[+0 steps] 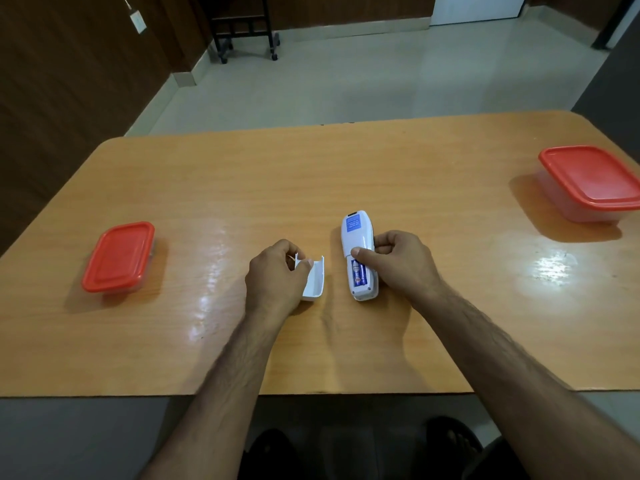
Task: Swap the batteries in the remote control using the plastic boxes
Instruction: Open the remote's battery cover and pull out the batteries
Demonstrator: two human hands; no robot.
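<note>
A white remote control point(356, 237) lies face down at the middle of the wooden table point(381, 168), its battery bay uncovered and blue batteries point(359, 276) showing inside. My right hand point(398, 261) grips the remote from the right, thumb across its back just above the batteries. My left hand point(277, 275) holds the removed white battery cover point(316, 280), which touches the table just left of the remote. Two clear plastic boxes with red lids stand closed: a small one point(119, 256) at the left, a larger one point(592, 180) at the far right.
The table's near edge runs just below my forearms. Beyond the far edge lies a pale tiled floor with a black wheeled stand point(242, 29) by the wood-panelled wall. A bright glare patch point(550, 268) sits on the table to the right.
</note>
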